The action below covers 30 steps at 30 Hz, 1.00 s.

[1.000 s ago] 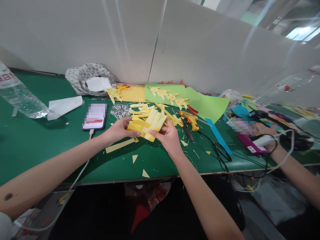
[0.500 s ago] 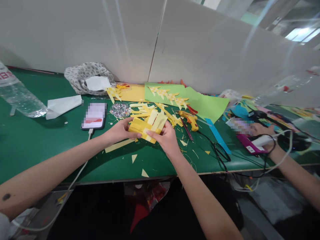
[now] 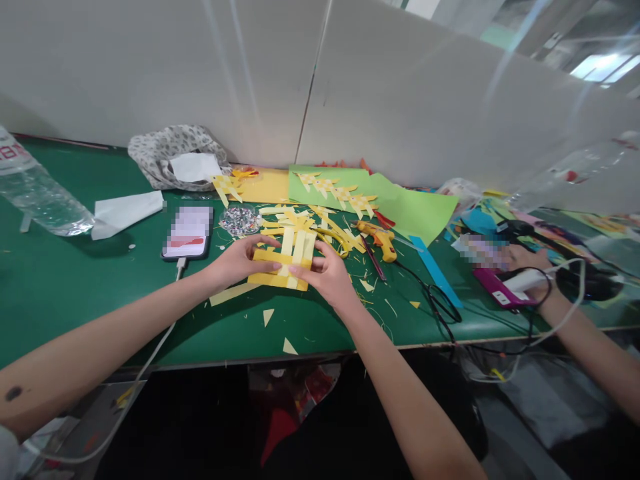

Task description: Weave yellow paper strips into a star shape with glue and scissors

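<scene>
Interlaced yellow paper strips (image 3: 303, 248), darker ones crosswise and paler ones pointing away from me, are held up over the green table (image 3: 200, 337). My left hand (image 3: 242, 259) grips their left side, thumb on top. On the right side, my right hand (image 3: 327, 270) holds them, its thumb pressed near the middle crossing. Behind the strips lies a pile of loose yellow strips (image 3: 280, 217). A yellow glue gun (image 3: 383, 241) and a dark red pen-like tool (image 3: 374, 259) lie to the right of my hands.
Left are a phone (image 3: 187, 232) on a cable, a bottle (image 3: 45, 190) and a patterned cloth (image 3: 175, 150). Folded yellow paper fish shapes (image 3: 340, 192) lie on green paper (image 3: 420, 207). At right, another person's hand (image 3: 525, 263) is beside a purple box (image 3: 500, 290).
Both hands have turned the woven strips so the pale ones point more directly away from me. The piece has shifted slightly left and lies flatter.
</scene>
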Tool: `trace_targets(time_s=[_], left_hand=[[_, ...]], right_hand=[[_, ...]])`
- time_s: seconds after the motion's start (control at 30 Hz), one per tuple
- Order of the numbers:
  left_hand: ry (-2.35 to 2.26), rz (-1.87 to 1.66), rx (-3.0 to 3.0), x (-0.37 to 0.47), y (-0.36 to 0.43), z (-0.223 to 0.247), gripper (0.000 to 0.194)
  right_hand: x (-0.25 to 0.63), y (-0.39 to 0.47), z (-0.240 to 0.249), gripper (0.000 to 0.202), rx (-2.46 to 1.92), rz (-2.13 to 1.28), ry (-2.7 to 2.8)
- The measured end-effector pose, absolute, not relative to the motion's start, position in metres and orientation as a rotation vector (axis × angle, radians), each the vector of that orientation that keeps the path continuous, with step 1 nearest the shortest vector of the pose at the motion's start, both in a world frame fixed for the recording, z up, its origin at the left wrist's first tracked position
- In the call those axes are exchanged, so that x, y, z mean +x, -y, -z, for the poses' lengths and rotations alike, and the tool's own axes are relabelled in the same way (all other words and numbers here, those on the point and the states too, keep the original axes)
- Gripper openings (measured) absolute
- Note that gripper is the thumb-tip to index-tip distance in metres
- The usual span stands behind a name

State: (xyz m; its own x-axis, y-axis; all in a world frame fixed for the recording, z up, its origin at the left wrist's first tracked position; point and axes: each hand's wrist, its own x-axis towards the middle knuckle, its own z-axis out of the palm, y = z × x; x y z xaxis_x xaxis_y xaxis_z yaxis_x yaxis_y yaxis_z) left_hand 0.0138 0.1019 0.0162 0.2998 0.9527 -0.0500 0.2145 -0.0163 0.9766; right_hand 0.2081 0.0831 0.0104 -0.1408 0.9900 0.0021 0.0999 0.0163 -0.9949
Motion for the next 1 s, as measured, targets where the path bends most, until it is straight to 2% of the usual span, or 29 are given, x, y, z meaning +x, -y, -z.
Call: trace_targets(time_s=[0.5, 1.0], left_hand=[[-1.252, -0.808, 1.588, 0.0148, -0.1009, -0.0162, 0.049], [-1.111, -0.786, 1.419, 0.0138, -0.1003, -0.0165, 0.045]], right_hand=[[0.212, -0.0858, -0.0127, 0.067, -1.203, -1.213, 1.369], [0.2134, -0.0856, -0.0103, 0.063, -1.223, -1.13, 1.398]])
